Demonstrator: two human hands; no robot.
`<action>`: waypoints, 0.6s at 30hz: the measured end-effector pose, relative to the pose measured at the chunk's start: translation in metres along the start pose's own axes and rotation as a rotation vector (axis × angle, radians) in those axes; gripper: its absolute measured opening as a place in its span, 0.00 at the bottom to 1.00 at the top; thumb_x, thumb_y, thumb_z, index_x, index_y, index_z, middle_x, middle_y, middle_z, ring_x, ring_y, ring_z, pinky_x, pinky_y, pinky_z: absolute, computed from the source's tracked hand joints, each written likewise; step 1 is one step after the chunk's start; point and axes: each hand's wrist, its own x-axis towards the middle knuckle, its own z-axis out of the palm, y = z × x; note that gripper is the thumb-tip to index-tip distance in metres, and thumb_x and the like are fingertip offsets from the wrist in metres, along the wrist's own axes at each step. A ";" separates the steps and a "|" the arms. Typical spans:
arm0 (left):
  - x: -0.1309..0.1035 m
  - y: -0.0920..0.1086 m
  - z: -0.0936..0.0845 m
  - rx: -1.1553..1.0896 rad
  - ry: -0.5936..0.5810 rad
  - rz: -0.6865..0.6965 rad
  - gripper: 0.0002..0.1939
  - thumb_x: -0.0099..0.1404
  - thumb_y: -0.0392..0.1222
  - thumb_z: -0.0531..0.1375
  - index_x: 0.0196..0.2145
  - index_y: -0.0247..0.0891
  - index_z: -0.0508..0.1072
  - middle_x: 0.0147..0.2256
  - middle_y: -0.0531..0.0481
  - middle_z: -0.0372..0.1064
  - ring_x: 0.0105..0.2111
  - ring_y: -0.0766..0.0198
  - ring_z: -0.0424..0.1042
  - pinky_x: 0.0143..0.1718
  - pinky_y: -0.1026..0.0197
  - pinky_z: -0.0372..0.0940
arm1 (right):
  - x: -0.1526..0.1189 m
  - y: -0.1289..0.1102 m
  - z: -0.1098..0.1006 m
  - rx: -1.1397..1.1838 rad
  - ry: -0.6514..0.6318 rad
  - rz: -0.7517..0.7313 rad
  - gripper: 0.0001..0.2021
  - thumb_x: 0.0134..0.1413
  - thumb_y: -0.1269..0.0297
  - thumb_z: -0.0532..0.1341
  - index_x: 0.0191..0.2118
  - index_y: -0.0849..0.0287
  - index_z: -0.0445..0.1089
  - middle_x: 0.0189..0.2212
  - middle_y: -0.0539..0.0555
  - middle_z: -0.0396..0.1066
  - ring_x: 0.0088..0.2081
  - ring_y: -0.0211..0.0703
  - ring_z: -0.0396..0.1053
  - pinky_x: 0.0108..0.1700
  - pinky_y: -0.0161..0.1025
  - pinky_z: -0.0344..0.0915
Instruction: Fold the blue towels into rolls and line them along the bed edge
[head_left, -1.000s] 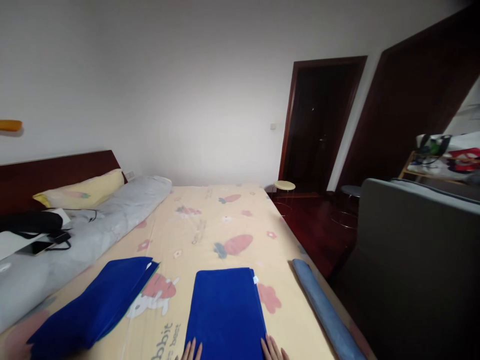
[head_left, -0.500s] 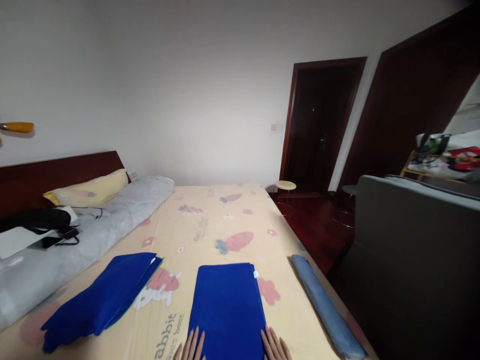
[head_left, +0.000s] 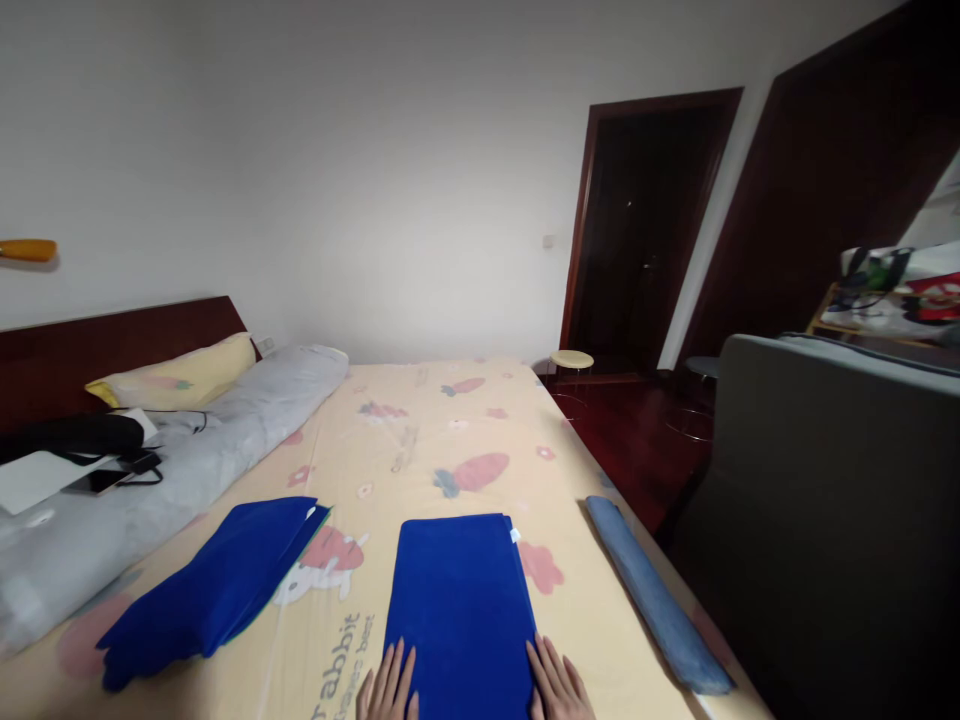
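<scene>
A folded blue cloth [head_left: 463,600] lies flat on the bed, with a small white tag at its far right corner. My left hand [head_left: 390,685] rests on its near left edge, fingers stretched out and flat. On the near right edge lies my right hand [head_left: 556,682], its fingers also extended. Neither hand grips the cloth. The cloth's near end runs out of the picture. To the left is a second blue cloth [head_left: 217,580], more loosely folded. A rolled greyish-blue fabric [head_left: 652,595] lies along the bed's right side.
The bed sheet [head_left: 405,400] is printed with carrots and a rabbit. A grey rolled quilt [head_left: 247,430] and a yellow pillow [head_left: 184,372] lie left, with a phone and a black bag on the quilt. A dark grey panel [head_left: 825,520] stands right; a stool [head_left: 571,358] is near the door.
The view has shifted slightly, so more of both hands shows. Both hands stay flat on the edges of the folded cloth, which looks unchanged.
</scene>
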 end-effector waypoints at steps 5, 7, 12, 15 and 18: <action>0.005 0.001 -0.017 -0.007 -0.017 0.041 0.29 0.65 0.42 0.49 0.63 0.55 0.49 0.58 0.57 0.65 0.54 0.64 0.69 0.51 0.57 0.61 | 0.000 0.000 -0.008 0.085 -0.096 0.028 0.33 0.56 0.63 0.51 0.67 0.58 0.46 0.59 0.53 0.64 0.56 0.46 0.66 0.55 0.41 0.58; 0.009 0.000 -0.027 -0.028 -0.055 0.069 0.30 0.66 0.43 0.50 0.64 0.54 0.47 0.60 0.57 0.63 0.56 0.64 0.67 0.52 0.58 0.60 | -0.001 0.000 -0.009 0.106 -0.120 0.036 0.33 0.57 0.62 0.52 0.67 0.57 0.45 0.60 0.52 0.63 0.57 0.47 0.65 0.55 0.42 0.58; 0.016 -0.002 -0.045 -0.057 -0.039 0.094 0.30 0.67 0.43 0.50 0.65 0.52 0.45 0.60 0.55 0.63 0.56 0.64 0.66 0.52 0.58 0.60 | -0.003 0.001 -0.006 0.126 -0.132 0.031 0.32 0.58 0.62 0.51 0.67 0.56 0.45 0.60 0.52 0.62 0.57 0.48 0.66 0.54 0.42 0.60; 0.009 0.000 -0.047 -0.075 -0.060 0.106 0.30 0.67 0.43 0.50 0.65 0.54 0.45 0.61 0.57 0.62 0.57 0.65 0.65 0.53 0.59 0.59 | -0.004 0.002 -0.004 0.152 -0.136 0.040 0.32 0.58 0.62 0.52 0.67 0.56 0.46 0.60 0.53 0.63 0.57 0.49 0.66 0.54 0.43 0.61; -0.003 0.003 -0.042 -0.075 -0.035 0.026 0.30 0.66 0.39 0.49 0.63 0.57 0.48 0.59 0.57 0.64 0.56 0.63 0.67 0.54 0.56 0.57 | -0.002 0.003 -0.006 0.143 -0.138 0.037 0.32 0.57 0.62 0.52 0.67 0.55 0.45 0.59 0.53 0.64 0.56 0.48 0.66 0.53 0.42 0.61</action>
